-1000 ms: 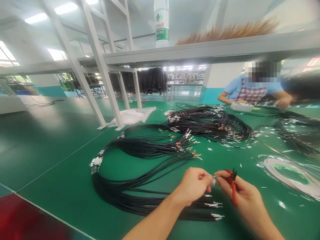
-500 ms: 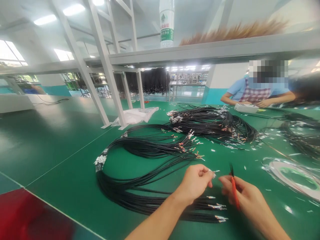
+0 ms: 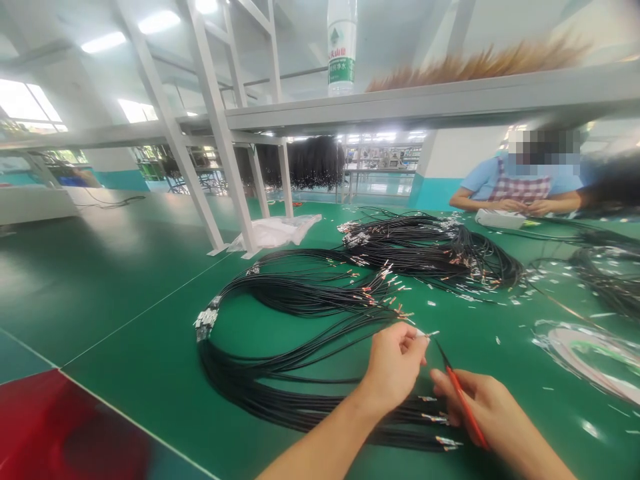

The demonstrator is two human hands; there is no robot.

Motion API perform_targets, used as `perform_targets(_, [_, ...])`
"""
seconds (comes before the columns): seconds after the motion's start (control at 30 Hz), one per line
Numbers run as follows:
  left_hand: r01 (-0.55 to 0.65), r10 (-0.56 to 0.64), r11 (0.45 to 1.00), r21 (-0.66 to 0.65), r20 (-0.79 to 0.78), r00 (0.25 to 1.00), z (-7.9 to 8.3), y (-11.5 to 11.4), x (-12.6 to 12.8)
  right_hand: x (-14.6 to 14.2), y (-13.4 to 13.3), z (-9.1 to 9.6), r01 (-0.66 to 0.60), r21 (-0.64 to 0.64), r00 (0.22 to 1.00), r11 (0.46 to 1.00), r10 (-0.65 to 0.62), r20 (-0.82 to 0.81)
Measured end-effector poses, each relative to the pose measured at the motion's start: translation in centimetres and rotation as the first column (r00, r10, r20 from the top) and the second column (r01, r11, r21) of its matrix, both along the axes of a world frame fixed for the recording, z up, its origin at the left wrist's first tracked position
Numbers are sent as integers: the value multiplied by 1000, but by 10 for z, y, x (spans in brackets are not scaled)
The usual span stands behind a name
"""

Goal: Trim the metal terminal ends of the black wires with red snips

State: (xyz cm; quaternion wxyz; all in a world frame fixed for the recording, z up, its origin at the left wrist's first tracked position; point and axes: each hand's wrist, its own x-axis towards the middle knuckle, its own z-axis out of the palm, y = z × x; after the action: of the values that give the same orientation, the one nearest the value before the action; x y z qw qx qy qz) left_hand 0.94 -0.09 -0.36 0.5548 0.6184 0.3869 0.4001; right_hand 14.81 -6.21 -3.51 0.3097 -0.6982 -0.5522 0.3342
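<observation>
My left hand (image 3: 395, 365) is closed in a pinch on the metal-tipped end of a black wire (image 3: 424, 333), held just above the green table (image 3: 125, 293). My right hand (image 3: 480, 407) is wrapped round red-handled cutters (image 3: 457, 393), whose dark tip points up toward the wire end and stops just short of it. Under both hands lies a looped bundle of black wires (image 3: 280, 320) with metal terminals at their ends. More terminal ends (image 3: 440, 427) stick out between my wrists.
A second black wire bundle (image 3: 430, 250) lies further back. Small cut scraps (image 3: 505, 300) litter the table on the right, beside a clear tape roll (image 3: 595, 353). A white plastic bag (image 3: 275, 230) lies by the white frame legs (image 3: 220, 140). Another person (image 3: 520, 190) works at the far right.
My right hand has drawn back and down from the left hand, taking the cutters away from the wire tip. The view has shifted slightly left.
</observation>
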Motion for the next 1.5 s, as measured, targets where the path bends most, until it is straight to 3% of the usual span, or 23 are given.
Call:
perform_targets(0.17, [11,-7,998,61,-58,998,2,-5,-1,-5,-2,2,4,-18,994,1000,-6,-112])
perform_targets(0.57, [-10,34,975,222,-105,994,-4,-8,0,-5,-3,2,3,-52,984,999,-12,-176])
perform_targets(0.8, [-35,94,940,339,-160,983,-4,-11,-1,-1,-1,-1,-12,24,1000,1000,11,17])
perform_targets(0.87, [-28,69,961,274,-141,988,-4,-8,-1,-1,-1,-2,-18,16,1000,1000,18,15])
perform_targets(0.93, [28,-17,993,116,-100,995,-3,-4,-1,0,-1,-1,-31,-11,999,999,31,-20])
perform_targets(1.0, [115,-118,992,-51,-58,991,0,1,-3,1,-2,1,-46,-24,998,999,45,-46])
perform_targets(1.07, [182,-189,977,-115,-53,981,3,5,-6,3,-3,2,-57,-16,997,998,57,-48])
perform_targets(1.17, [188,-191,981,-37,-99,977,7,3,-9,3,-3,2,-59,-13,996,998,59,-61])
perform_targets(1.33, [32,15,967,253,-181,983,6,-5,-5,1,-1,-1,-22,-63,994,998,15,-110])
perform_targets(1.37, [33,5,974,226,-163,987,6,-5,-5,1,0,-2,-24,-60,995,998,18,-100])
perform_targets(1.43, [108,-106,994,19,-71,992,8,-2,-6,3,2,-4,-47,-34,996,998,44,-72])
perform_targets(1.5, [254,-241,940,-228,84,967,12,3,-11,5,4,-6,-71,6,997,997,71,-40])
